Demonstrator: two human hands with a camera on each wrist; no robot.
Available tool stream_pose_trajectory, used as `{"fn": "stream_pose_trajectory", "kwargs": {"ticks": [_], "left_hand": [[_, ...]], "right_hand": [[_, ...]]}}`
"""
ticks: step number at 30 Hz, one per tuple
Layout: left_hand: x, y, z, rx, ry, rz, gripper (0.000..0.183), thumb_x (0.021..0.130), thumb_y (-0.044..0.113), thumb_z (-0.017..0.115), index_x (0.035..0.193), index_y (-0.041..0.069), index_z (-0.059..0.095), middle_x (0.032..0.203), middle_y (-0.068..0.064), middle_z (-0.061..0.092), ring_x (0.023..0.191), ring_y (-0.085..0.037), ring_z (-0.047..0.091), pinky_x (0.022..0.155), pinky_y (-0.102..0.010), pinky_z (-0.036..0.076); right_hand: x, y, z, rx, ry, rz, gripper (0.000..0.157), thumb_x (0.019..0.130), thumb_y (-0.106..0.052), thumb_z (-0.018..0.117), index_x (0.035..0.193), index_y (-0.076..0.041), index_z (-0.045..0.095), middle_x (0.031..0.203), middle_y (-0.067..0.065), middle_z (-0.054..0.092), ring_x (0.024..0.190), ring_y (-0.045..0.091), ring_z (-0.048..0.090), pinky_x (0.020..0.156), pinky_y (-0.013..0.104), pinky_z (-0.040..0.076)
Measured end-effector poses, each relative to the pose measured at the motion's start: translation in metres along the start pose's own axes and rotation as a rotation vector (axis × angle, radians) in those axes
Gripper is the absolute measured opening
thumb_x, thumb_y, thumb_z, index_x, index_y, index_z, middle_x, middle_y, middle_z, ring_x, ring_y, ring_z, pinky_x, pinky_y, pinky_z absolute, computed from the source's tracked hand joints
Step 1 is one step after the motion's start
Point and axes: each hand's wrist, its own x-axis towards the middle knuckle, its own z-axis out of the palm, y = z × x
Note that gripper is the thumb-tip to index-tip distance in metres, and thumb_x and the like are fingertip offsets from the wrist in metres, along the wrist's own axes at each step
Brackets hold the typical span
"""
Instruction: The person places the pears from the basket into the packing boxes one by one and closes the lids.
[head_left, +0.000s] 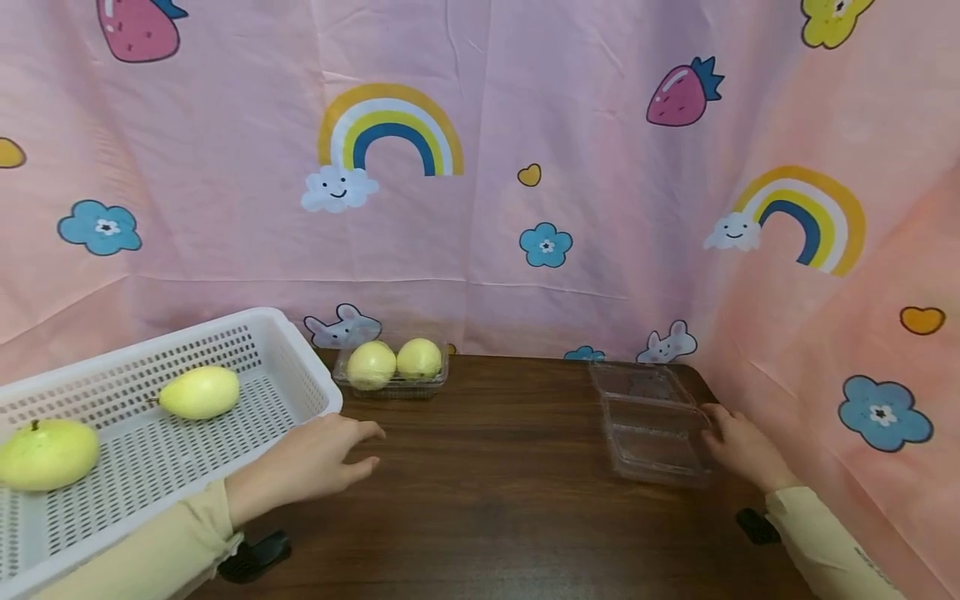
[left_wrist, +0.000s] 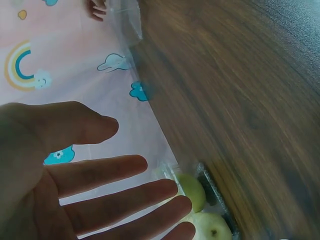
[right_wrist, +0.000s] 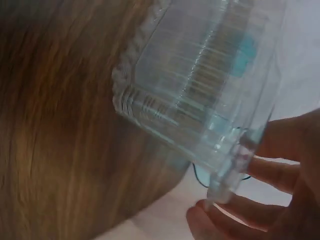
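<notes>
As counted in the head view, two hands, two transparent plastic boxes, one white basket (head_left: 306, 367) and four yellow-green fruits are present on or over one dark wooden table (head_left: 525, 467). The right hand (head_left: 744, 448) pinches the rim of the first item, an open box (head_left: 651, 433), at its right side; this box is located at the right of the table, its lid folded back toward the patterned cloth (head_left: 465, 233). Whether its base bears fully on the wood cannot be told. The left hand (head_left: 307, 462) is held with fingers straight and thumb apart, just beside the basket's near right corner. Five digits are counted in the left wrist view, the lowest cut off by the frame edge.

Two pears lie in the basket, one (head_left: 48, 454) at the left edge of the view, the other (head_left: 200, 392) nearer the back wall. Two round fruits (head_left: 371, 365) sit side by side in the second box (head_left: 393, 390), near the table's back edge; in the left wrist view, fingertips partly hide them. The basket's left end is cut off. The right wrist view is blurred, with the box's far end out of frame. Two black devices (head_left: 253, 557), one per wrist, are only partly visible.
</notes>
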Motion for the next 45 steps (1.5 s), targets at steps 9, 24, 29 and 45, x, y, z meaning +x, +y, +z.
{"fn": "stream_pose_trajectory", "kwargs": {"ticks": [9, 24, 29, 45], "left_hand": [[-0.011, -0.001, -0.007, -0.036, -0.007, 0.011, 0.024, 0.085, 0.023, 0.072, 0.105, 0.012, 0.069, 0.086, 0.005, 0.067, 0.067, -0.003, 0.051, 0.058, -0.03, 0.046], [-0.019, -0.003, -0.01, -0.092, -0.006, 0.011, 0.02, 0.085, 0.022, 0.072, 0.103, 0.013, 0.069, 0.086, 0.008, 0.066, 0.077, -0.009, 0.062, 0.066, -0.032, 0.051], [-0.02, -0.004, -0.01, -0.116, -0.02, -0.004, 0.021, 0.086, 0.023, 0.071, 0.104, 0.012, 0.069, 0.086, 0.008, 0.067, 0.077, -0.009, 0.063, 0.065, -0.033, 0.05], [-0.026, -0.006, -0.01, -0.17, -0.019, 0.009, 0.019, 0.087, 0.022, 0.071, 0.103, 0.012, 0.069, 0.085, 0.012, 0.065, 0.077, -0.008, 0.062, 0.066, -0.032, 0.05]], "right_hand": [[-0.002, 0.015, 0.004, 0.394, -0.128, 0.093, 0.048, 0.098, -0.001, 0.046, 0.139, 0.017, 0.027, 0.111, 0.037, 0.057, 0.092, 0.041, 0.063, 0.07, 0.047, 0.054], [-0.005, 0.009, 0.015, 0.821, -0.168, 0.108, 0.052, 0.096, 0.004, 0.05, 0.139, 0.018, 0.024, 0.102, 0.028, 0.058, 0.08, 0.018, 0.063, 0.071, 0.037, 0.056], [-0.006, 0.007, 0.018, 0.899, -0.212, 0.085, 0.05, 0.098, 0.001, 0.05, 0.139, 0.016, 0.024, 0.101, 0.022, 0.056, 0.083, 0.017, 0.061, 0.072, 0.035, 0.056], [-0.006, -0.01, 0.031, 1.105, -0.322, 0.037, 0.049, 0.096, -0.001, 0.055, 0.142, -0.004, 0.038, 0.101, 0.013, 0.053, 0.084, 0.015, 0.058, 0.074, 0.033, 0.055]]}}
